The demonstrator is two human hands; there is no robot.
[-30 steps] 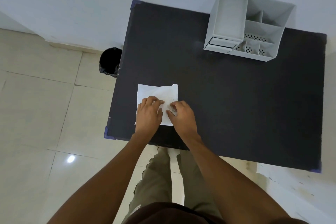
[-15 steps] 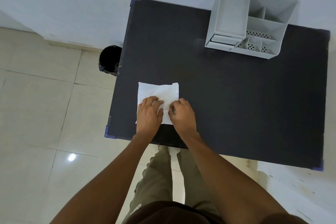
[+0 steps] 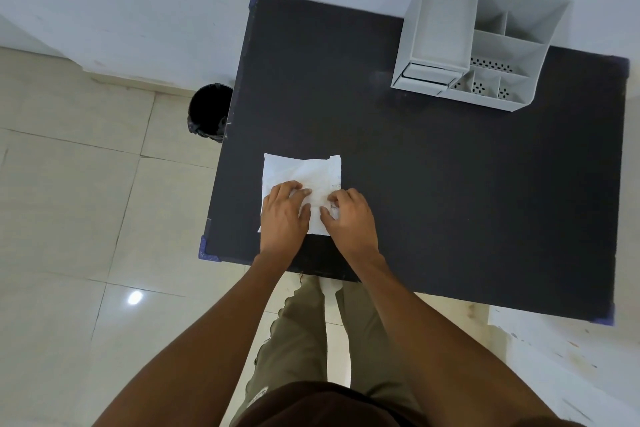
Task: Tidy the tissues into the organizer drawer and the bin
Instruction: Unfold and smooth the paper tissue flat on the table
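A white tissue (image 3: 304, 172) lies flat and creased on the black table (image 3: 433, 184), near its front left corner. My left hand (image 3: 284, 215) rests on the tissue's near left part with fingers curled down onto it. My right hand (image 3: 349, 218) is on its near right part, fingertips pinching the paper. The near edge of the tissue is hidden under both hands. A grey desk organizer (image 3: 481, 42) with several compartments stands at the table's far right; its small drawer (image 3: 427, 73) at the front left is shut. A black bin (image 3: 209, 113) stands on the floor beside the table's left edge.
A white wall runs behind the table. Beige floor tiles (image 3: 69, 218) lie to the left, and my legs stand in front of the table's near edge. A white surface (image 3: 554, 357) sits at the lower right.
My right fingertips have drawn in slightly on the tissue, creasing it. Both hands stay on the tissue; the view has shifted a little.
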